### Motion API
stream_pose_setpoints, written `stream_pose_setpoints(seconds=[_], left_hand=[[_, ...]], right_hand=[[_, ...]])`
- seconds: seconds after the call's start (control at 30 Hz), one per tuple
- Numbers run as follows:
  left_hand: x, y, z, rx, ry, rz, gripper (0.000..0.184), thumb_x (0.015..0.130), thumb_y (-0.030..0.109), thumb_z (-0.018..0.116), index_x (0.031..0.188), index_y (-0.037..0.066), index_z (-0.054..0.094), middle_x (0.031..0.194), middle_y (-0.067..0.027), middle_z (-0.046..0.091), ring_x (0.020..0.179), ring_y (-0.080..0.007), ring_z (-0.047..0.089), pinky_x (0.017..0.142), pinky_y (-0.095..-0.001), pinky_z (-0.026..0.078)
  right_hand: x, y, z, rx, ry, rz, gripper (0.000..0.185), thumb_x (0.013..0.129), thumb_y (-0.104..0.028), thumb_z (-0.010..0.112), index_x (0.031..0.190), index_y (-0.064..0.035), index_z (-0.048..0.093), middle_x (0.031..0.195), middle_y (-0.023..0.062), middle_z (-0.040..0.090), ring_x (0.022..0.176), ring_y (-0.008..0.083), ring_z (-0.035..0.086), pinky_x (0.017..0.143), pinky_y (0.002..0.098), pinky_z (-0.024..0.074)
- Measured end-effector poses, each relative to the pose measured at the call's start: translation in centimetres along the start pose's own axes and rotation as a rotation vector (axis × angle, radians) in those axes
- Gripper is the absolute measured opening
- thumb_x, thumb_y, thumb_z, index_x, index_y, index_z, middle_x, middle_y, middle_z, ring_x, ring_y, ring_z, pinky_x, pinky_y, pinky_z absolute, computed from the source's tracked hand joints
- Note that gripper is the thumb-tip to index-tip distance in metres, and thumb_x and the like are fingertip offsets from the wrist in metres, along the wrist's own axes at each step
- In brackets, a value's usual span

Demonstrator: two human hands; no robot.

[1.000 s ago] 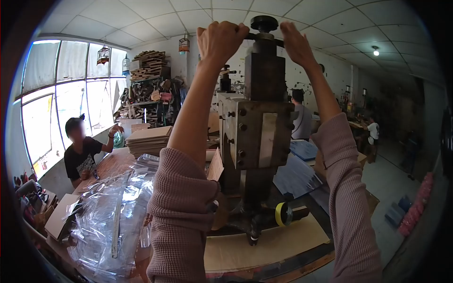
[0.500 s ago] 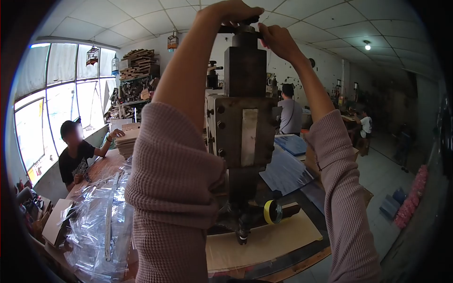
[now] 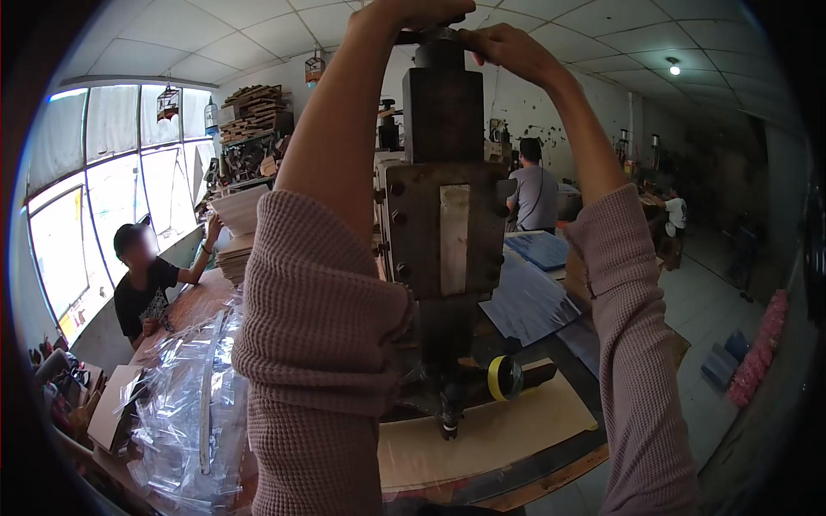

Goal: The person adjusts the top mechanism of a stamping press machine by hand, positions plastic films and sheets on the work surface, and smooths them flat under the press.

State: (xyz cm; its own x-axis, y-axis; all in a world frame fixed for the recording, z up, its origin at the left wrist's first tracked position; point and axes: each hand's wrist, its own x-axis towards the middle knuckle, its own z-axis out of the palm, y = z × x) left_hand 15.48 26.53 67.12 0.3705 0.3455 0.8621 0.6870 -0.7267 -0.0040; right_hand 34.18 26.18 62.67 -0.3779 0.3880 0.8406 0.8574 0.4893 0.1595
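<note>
A tall dark metal press stands upright in front of me. At the frame's top edge, my left hand is closed over the crossbar handle, partly cut off by the frame. My right hand has its fingers wrapped at the handle's right side, and its grip partly hides the bar. Below the press head, a tan sheet lies on the dark work surface. A yellow-edged tape roll sits by the press's lower arm.
Clear plastic strips cover the left table. Beyond them a seated person lifts a board from a stack. Blue-grey sheets lie right of the press. Another person is behind it, and pink bundles stand at far right.
Both hands have shifted on the handle, and my right hand has come in closer and closed on it. The view has moved slightly. The seated person has raised a board off the stack.
</note>
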Motion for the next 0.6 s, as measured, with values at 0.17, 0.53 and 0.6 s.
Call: stream_pose_setpoints(seconds=[0.17, 0.53, 0.6], left_hand=[[0.1, -0.3, 0.1, -0.021, 0.026, -0.036, 0.058, 0.080, 0.051, 0.058, 0.087, -0.005, 0.070, 0.084, -0.0249, 0.069, 0.078, -0.0345, 0.066, 0.072, -0.0453, 0.050], [0.2, 0.1, 0.0, 0.037, 0.031, -0.092, 0.061, 0.078, 0.055, 0.059, 0.088, -0.005, 0.070, 0.086, -0.0260, 0.069, 0.082, -0.0374, 0.067, 0.074, -0.0473, 0.051], [0.5, -0.1, 0.0, 0.047, 0.015, -0.086, 0.062, 0.077, 0.055, 0.059, 0.088, -0.005, 0.070, 0.086, -0.0259, 0.069, 0.083, -0.0376, 0.067, 0.074, -0.0472, 0.051]], right_hand=[[0.1, 0.0, -0.8, -0.140, 0.054, 0.013, 0.067, 0.092, -0.062, 0.045, 0.059, -0.0055, 0.056, 0.048, 0.0010, 0.044, 0.047, 0.0144, 0.045, 0.054, 0.0340, 0.0375], [-0.8, -3.9, -3.5, -0.197, 0.025, 0.212, 0.069, 0.086, -0.063, 0.054, 0.064, 0.0006, 0.070, 0.056, 0.0132, 0.062, 0.056, 0.0252, 0.063, 0.054, 0.0398, 0.0494], [-0.8, -3.0, -4.0, -0.058, -0.030, 0.322, 0.068, 0.081, -0.065, 0.060, 0.064, -0.0004, 0.069, 0.054, 0.0148, 0.059, 0.055, 0.0243, 0.061, 0.054, 0.0373, 0.0476]])
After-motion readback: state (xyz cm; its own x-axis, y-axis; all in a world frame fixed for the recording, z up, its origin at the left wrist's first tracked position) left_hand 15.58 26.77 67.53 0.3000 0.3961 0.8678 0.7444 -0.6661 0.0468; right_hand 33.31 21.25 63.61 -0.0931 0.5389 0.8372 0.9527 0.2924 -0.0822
